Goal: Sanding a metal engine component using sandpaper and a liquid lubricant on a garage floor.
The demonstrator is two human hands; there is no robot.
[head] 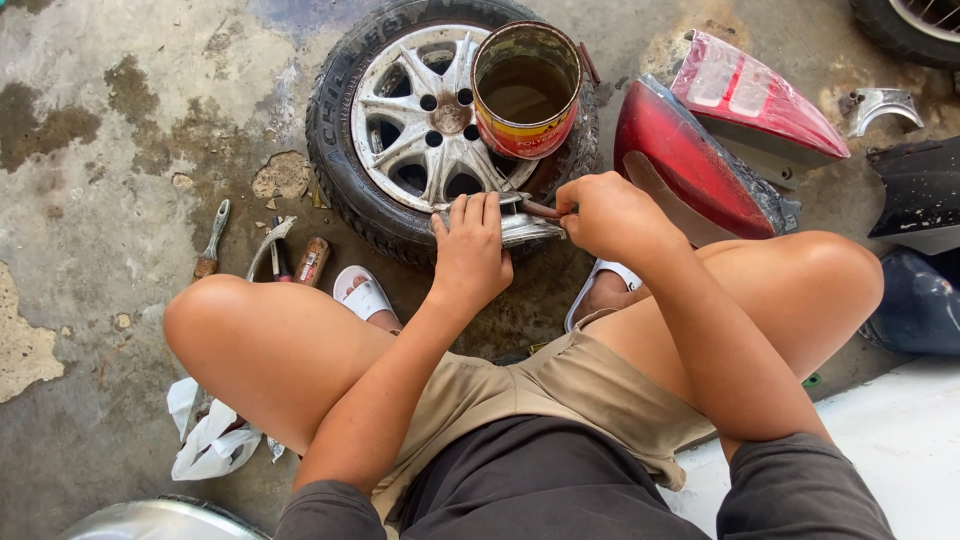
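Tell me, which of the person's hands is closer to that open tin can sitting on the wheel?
The right hand. It sits just below and slightly right of the tin can, gripping a thin tool. The left hand lies lower and further left, pressing on a small silver part.

one head-worn camera looks steeply down from above the squatting person, facing forward over the knees. it sits close above the wheel (440,125), which lies upper centre; concrete floor (90,200) spreads left of the wheel.

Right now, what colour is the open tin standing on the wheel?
The open tin is red with a yellow band near its base, and rusty brown inside. The head view shows it.
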